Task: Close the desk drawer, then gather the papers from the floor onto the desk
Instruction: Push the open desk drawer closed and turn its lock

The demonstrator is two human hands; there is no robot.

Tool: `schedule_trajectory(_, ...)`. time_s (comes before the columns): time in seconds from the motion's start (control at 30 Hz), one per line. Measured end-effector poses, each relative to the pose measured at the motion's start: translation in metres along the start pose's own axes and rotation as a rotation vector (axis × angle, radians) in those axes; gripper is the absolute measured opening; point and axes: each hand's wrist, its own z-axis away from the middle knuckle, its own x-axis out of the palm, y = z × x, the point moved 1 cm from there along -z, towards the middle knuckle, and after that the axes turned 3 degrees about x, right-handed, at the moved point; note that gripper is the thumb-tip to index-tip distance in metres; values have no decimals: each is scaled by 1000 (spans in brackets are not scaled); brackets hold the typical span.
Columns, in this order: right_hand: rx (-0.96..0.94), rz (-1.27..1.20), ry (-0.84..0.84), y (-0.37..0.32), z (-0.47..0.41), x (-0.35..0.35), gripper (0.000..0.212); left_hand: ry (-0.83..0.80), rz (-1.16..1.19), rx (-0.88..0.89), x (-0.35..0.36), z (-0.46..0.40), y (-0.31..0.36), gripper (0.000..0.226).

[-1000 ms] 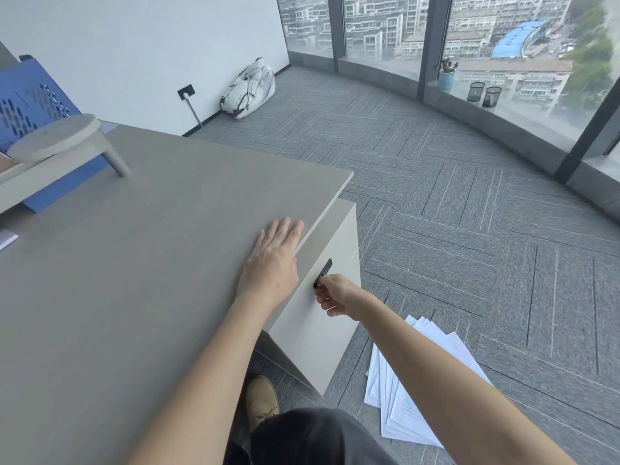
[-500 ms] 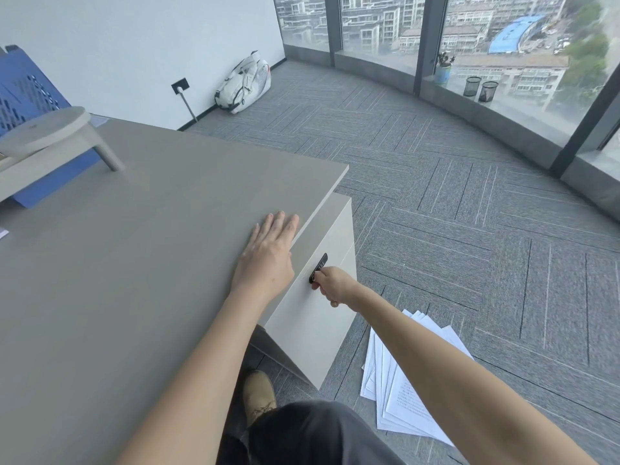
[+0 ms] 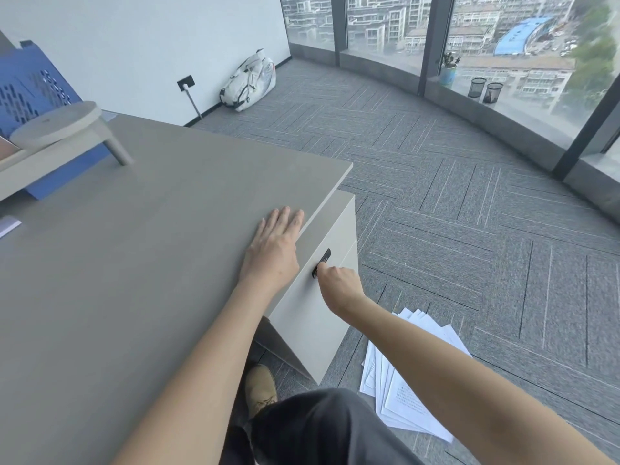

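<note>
At the centre of the frame, the right hand [image 3: 339, 283] is curled at the small black handle [image 3: 321, 262] on the pale drawer [image 3: 315, 297] front, fingers bunched narrow against it, though whether they actually pinch the handle or just press beside it is hard to tell from this angle. The left hand [image 3: 273, 245] lies flat and spread on the grey counter [image 3: 134, 263], right at its edge above the drawer, holding nothing. The drawer front looks close to flush with the cabinet, but the seam is hidden under the counter's overhang, so I can't say it's fully shut. Down at lower right, the papers [image 3: 406, 384] lie fanned out on the carpet floor [image 3: 469, 229], just beside the cabinet's corner, partly covered by the right forearm. Risks from here: a hard shove could catch the fingertips between drawer front and frame, or the drawer could bounce back out a little. When the gather starts, the loose fan could slide apart on the carpet, and a shoe [image 3: 260, 387] stands near the sheets, so a careless step could crease them. How many sheets there are I can't make out; the print on them is too small to read.
</note>
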Motion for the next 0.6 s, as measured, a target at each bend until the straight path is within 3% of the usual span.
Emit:
schedule_trajectory(0.13, 42, -24, 8, 0, 2, -14, 24, -54, 83, -31, -8, 4, 1, 67)
schedule_trajectory(0.23, 22, 6, 71, 4, 13, -29, 25, 2, 226, -104, -19, 14, 8, 54)
schedule_trajectory(0.37, 11, 39, 114, 22, 41, -49, 23, 82, 329, -111, -33, 33, 36, 38)
schedule_trajectory(0.6, 100, -44, 139, 62, 120, -101, 23, 52, 488, -160, -42, 60, 92, 30)
